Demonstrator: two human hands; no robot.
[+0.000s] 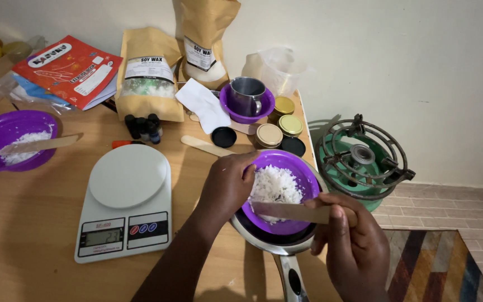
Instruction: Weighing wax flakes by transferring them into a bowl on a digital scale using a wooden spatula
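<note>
Wooden table (40,223) carries a white digital kitchen scale (125,201) mid-surface. At its right edge, a steel saucepan (278,243) catches white wax flakes (275,185) from a tilted purple plastic bowl (303,173), which the left hand (227,187) grips by the rim. Right hand (353,240) pinches a flat wooden stick (289,211), scraping.

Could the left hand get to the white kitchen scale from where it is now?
Probably yes. The left hand grips the purple bowl of white flakes, so it is occupied, but the kitchen scale sits just beside it with bare tabletop between.
</note>
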